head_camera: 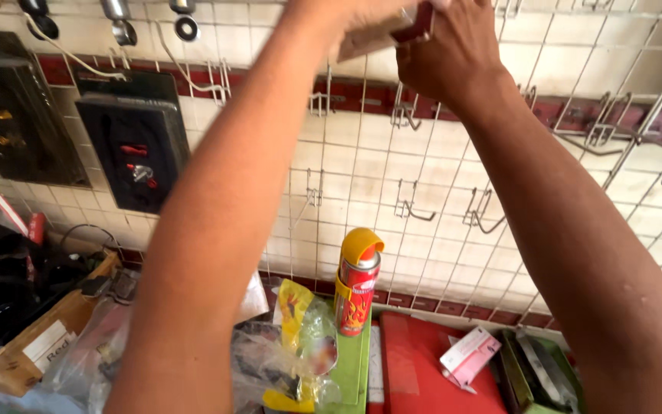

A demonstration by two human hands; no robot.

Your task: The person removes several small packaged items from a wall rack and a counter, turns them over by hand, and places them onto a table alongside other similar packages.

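Hands raised at the white wire grid (pixel 392 165): right hand (pixel 453 54) and left hand (pixel 362 17) pinch a flat beige-and-red carded packet (pixel 392 32). Judged light, bendable — best gripped by its edges.

Two bare forearms, no sleeves, watch or rings visible, hands (pixel 423 38) perhaps partly cropped above.

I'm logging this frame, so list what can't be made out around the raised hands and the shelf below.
Head view only:
- Left hand: cut off by the top edge; grip unreadable.
- Flat packet with a red end: half covered by the right hand and blurred; kind unclear.
- Clear plastic bags: partly hidden behind the left forearm.
- Spray can: print too small.
- Green box: cut by the right forearm and bottom edge.
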